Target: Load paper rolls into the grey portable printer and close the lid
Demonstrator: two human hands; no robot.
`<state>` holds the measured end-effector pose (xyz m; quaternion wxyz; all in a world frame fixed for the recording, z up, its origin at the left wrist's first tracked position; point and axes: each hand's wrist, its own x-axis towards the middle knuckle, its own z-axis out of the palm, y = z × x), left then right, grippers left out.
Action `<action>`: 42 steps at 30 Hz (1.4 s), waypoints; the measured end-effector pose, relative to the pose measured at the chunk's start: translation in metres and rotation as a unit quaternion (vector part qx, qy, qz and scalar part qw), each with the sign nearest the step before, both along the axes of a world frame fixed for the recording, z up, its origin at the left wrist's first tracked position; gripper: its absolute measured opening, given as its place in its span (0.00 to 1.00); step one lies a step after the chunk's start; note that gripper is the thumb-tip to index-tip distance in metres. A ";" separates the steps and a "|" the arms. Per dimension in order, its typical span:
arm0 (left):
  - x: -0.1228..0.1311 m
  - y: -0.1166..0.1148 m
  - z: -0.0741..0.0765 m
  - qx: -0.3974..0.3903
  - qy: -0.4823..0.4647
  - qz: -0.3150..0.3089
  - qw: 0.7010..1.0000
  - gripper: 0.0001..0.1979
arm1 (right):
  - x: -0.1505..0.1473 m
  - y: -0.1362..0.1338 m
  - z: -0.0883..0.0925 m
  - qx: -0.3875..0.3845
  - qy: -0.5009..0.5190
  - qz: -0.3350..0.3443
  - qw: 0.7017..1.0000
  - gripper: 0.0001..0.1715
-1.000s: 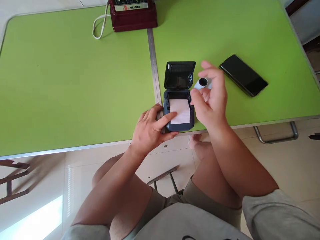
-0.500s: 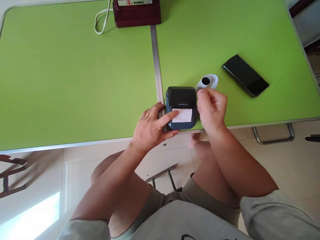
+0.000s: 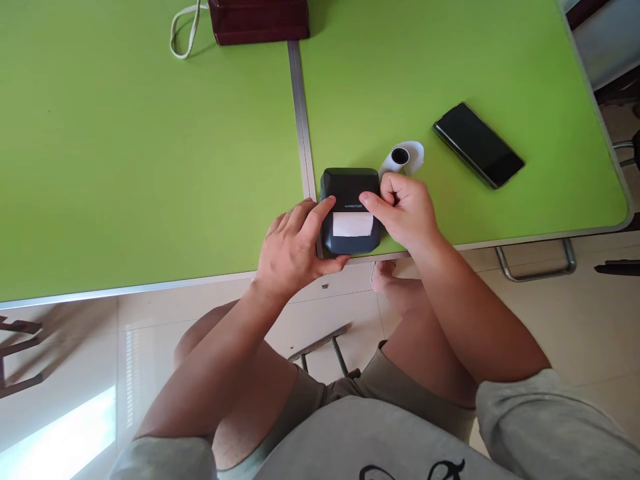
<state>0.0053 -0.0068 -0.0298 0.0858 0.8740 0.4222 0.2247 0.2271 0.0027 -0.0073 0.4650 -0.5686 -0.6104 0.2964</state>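
Observation:
A small dark label printer (image 3: 350,187) sits at the front edge of the green table, its lid down. A white strip of paper (image 3: 353,225) sticks out of its front slot. My left hand (image 3: 293,243) wraps the printer's left side, with the index finger on the lid's left edge and the thumb at the front. My right hand (image 3: 410,210) grips the right side, thumb lying on the lid and the other fingers curled. Just behind my right hand lies a white paper roll (image 3: 389,162) with a dark core and a loose end.
A black phone (image 3: 479,145) lies to the right on the green table (image 3: 150,167). At the back stands a dark red box (image 3: 260,23) with a white cord (image 3: 187,33) beside it. A metal strip (image 3: 300,107) divides the tabletop. My legs are under the table's front edge.
My left index finger has moved from the paper strip to the lid's edge. My right hand has come left from beside the printer, its thumb now on the lid. The view has shifted slightly.

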 end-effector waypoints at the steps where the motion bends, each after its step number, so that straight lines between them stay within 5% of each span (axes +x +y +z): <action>1: 0.000 0.000 0.000 -0.005 0.000 0.003 1.000 0.48 | 0.000 -0.001 0.000 0.001 -0.008 0.002 1.000 0.26; 10: -0.003 0.005 -0.003 -0.072 0.002 0.016 0.997 0.58 | 0.001 -0.008 -0.010 0.018 0.008 0.016 1.000 0.36; 18: -0.008 0.007 0.006 -0.113 0.009 -0.004 0.994 0.56 | -0.002 -0.004 -0.011 0.043 -0.025 -0.004 0.999 0.41; 25: -0.008 0.007 0.005 -0.110 0.003 0.011 0.994 0.57 | 0.003 -0.004 -0.017 0.025 -0.018 -0.008 0.999 0.29; 32: -0.010 0.009 0.006 -0.099 -0.018 -0.003 0.995 0.52 | 0.008 -0.005 -0.009 -0.071 0.019 0.029 0.997 0.24; 42: -0.011 0.012 0.008 -0.103 -0.018 -0.006 0.994 0.54 | 0.010 -0.006 -0.007 -0.056 0.040 0.074 0.995 0.18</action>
